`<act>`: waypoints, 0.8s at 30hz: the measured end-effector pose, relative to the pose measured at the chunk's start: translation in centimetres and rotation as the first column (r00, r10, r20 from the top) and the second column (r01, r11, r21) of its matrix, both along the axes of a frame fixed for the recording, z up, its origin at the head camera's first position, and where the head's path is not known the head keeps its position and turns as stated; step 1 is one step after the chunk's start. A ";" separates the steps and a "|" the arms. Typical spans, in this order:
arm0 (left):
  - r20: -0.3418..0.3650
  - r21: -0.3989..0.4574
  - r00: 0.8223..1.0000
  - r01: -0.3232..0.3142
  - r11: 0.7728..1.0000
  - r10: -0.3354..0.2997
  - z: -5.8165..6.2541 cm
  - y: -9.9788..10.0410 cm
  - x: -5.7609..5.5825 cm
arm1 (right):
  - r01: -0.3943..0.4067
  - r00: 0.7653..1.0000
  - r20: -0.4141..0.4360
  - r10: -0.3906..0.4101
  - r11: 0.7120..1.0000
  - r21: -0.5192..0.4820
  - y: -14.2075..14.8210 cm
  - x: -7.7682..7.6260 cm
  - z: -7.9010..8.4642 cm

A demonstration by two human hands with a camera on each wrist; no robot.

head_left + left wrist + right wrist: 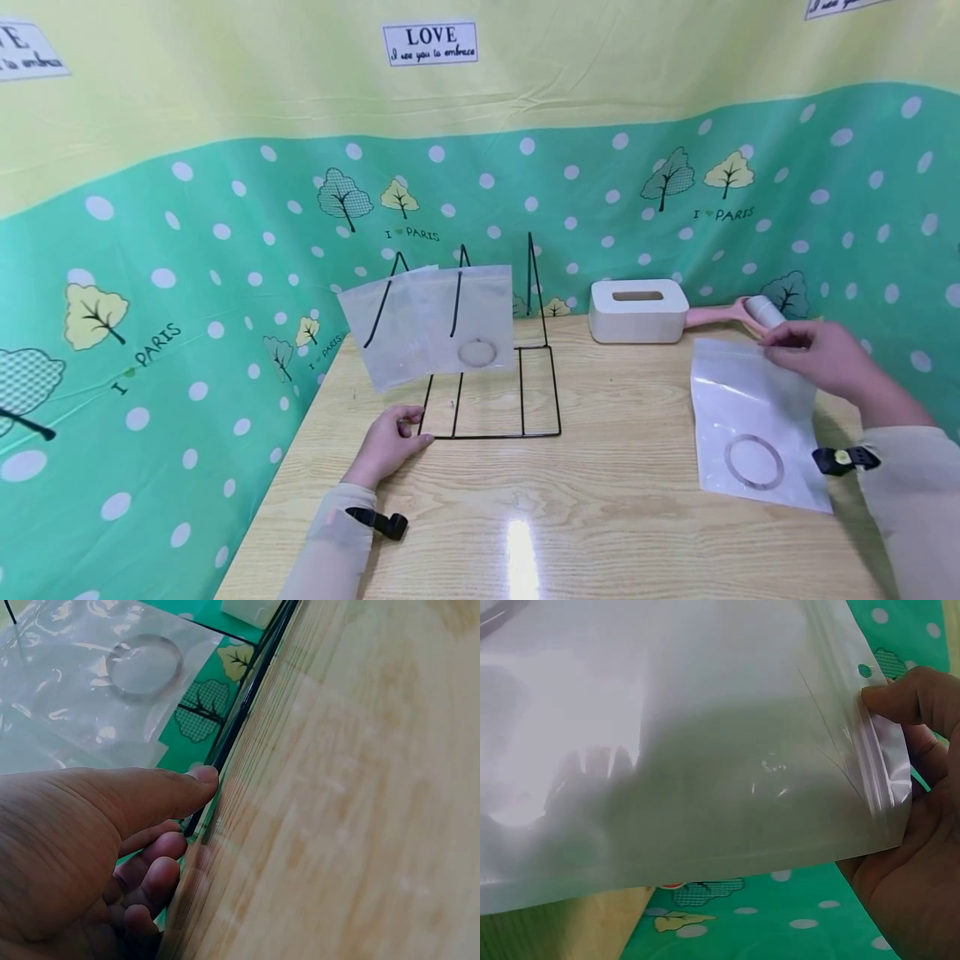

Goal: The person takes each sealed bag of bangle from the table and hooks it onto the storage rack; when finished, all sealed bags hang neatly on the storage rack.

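My right hand pinches the top edge of a clear zip bag at the right, with a thin bangle-like ring showing in its lower part. In the right wrist view a small hole pierces the bag's zip strip, close to my thumb. My left hand holds the front left corner of a black wire rack, the thumb lying along the wire. Two clear bags hang overlapping on the rack's left and middle prongs; a ring shows in one. The right prong carries no bag.
A white tissue box stands at the back of the wooden table. Beside it lies a pink-handled roller with a white roll, partly behind my right hand. A green and yellow patterned cloth hangs behind and along the sides.
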State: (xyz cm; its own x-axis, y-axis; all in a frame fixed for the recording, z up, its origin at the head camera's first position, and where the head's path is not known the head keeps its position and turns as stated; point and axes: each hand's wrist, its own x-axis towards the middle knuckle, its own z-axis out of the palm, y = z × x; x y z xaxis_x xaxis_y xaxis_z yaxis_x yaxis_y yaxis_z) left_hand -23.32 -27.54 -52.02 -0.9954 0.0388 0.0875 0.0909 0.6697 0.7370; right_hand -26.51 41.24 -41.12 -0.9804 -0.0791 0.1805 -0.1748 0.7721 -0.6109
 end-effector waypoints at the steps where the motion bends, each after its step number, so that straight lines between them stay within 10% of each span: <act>1: -0.001 -0.002 1.000 0.000 1.000 0.000 0.0 0.0 0.0 | 0.001 1.000 -0.008 -0.001 1.000 -0.004 -0.1 0.1 0.3; 24: -0.010 0.001 1.000 -0.002 1.000 0.002 -0.3 -0.2 -0.3 | 0.038 0.972 -0.230 -0.041 0.999 -0.017 -5.4 3.5 7.1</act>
State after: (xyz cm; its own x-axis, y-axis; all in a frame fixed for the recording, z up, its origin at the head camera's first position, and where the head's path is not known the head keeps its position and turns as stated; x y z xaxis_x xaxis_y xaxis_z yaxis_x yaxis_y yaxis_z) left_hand -23.57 -27.77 -52.27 -0.9945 0.0372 0.0976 0.0973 0.6689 0.7370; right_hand -22.99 35.82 -34.07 -0.9147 -0.0378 0.4023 -0.2815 0.7740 -0.5672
